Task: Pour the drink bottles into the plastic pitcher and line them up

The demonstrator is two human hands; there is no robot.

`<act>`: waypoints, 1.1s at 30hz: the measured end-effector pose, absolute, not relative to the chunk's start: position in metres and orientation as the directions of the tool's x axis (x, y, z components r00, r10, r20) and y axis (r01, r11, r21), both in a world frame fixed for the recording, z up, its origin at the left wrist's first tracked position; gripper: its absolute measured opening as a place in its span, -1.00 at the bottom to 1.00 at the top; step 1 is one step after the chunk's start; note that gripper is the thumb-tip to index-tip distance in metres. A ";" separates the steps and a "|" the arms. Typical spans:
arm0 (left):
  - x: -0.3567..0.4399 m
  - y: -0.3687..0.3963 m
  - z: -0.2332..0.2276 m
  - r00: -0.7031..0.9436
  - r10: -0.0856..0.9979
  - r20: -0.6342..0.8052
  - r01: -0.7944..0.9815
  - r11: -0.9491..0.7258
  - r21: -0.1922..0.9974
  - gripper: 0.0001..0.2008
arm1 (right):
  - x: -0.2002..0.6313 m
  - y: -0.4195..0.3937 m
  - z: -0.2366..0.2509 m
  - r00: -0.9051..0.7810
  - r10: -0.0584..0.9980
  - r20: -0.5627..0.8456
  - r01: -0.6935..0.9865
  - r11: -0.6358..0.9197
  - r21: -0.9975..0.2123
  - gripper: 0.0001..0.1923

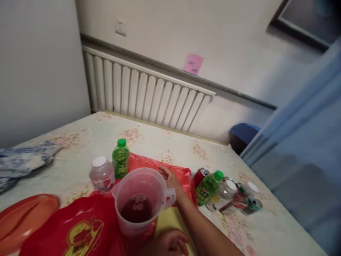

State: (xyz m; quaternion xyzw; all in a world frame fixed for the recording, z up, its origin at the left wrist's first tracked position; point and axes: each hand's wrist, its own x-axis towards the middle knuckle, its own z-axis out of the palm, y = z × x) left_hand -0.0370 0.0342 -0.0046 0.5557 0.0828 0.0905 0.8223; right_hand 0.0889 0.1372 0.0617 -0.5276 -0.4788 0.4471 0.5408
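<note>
A translucent measuring jug (141, 174) with dark reddish-brown liquid (137, 209) stands on red plastic sheeting. My right hand (169, 177) reaches in from the lower right and is beside the jug's rim, behind the handle (169, 197). Its fingers are apart and point left; contact with the jug cannot be made out. Below the jug, at the bottom edge, is my left hand (170, 243), fingers loosely curled and apart, holding nothing visible. A yellow sheet (170, 220) lies beneath the hands. Left of the jug are a green-capped bottle (121, 160) and a white-lidded jar (102, 176).
A red tray (53, 227) and an orange oval dish (34, 209) lie at the lower left. Cans, jars and a green-capped bottle (209, 188) cluster right of the red plastic (149, 161). Blue-white cloth (23, 160) is at the left. A radiator (144, 92) lines the wall.
</note>
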 end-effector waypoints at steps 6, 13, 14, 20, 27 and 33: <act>-0.037 0.032 -0.009 0.949 0.314 -0.034 -0.109 0.426 0.898 -0.61 | 0.123 0.019 0.048 0.415 0.906 0.084 0.079 0.056 -0.995 -0.58; -0.038 0.033 -0.001 0.946 0.322 -0.035 -0.114 0.432 0.895 -0.60 | 0.225 -0.087 0.013 0.905 0.382 0.186 0.276 -0.197 -0.941 -0.43; -0.037 0.033 -0.001 0.948 0.317 -0.034 -0.114 0.435 0.893 -0.60 | 0.240 -0.092 0.014 0.927 0.320 0.197 0.282 -0.247 -0.927 -0.39; -0.037 0.034 0.001 0.942 0.332 -0.049 -0.101 0.420 0.902 -0.56 | 0.285 -0.075 0.035 0.893 0.365 0.263 0.360 -0.228 -0.905 -0.39; -0.036 0.034 0.001 0.948 0.315 -0.038 -0.107 0.429 0.897 -0.55 | 0.292 -0.055 0.030 0.885 0.392 0.251 0.368 -0.258 -0.893 -0.59; -0.037 0.035 -0.005 0.953 0.302 -0.035 -0.101 0.422 0.901 -0.55 | 0.297 -0.050 0.024 0.906 0.331 0.266 0.371 -0.314 -0.874 -0.58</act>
